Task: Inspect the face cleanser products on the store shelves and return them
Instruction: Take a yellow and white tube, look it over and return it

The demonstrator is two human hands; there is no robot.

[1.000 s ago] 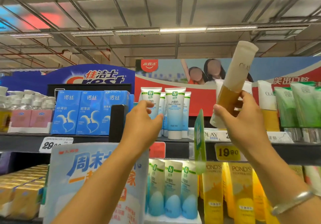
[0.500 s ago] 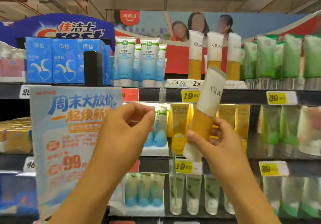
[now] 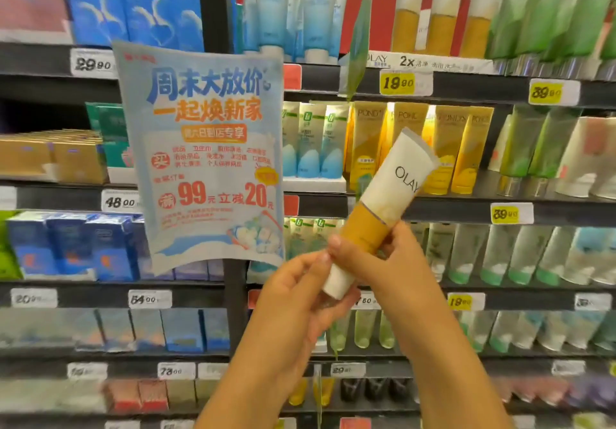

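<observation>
A white and amber Olay cleanser tube (image 3: pixel 383 202) is tilted in front of the shelves, its crimped end up and to the right, its white cap down. My right hand (image 3: pixel 376 262) grips the amber lower body of the tube. My left hand (image 3: pixel 296 298) holds the white cap end from below, fingers curled around it. More Olay tubes (image 3: pixel 440 12) stand in a row on the top shelf at the upper right.
A blue promotional paper sign (image 3: pixel 203 155) hangs in front of the shelves at the left. Pond's yellow tubes (image 3: pixel 413 142), green tubes (image 3: pixel 550 8) and blue-white tubes (image 3: pixel 310 148) fill the shelves. Yellow price tags (image 3: pixel 398 82) line the dark shelf edges.
The tube has come down from the top shelf to chest height in my right hand. My left hand has moved in and taken hold of its cap end. The view has tilted downward.
</observation>
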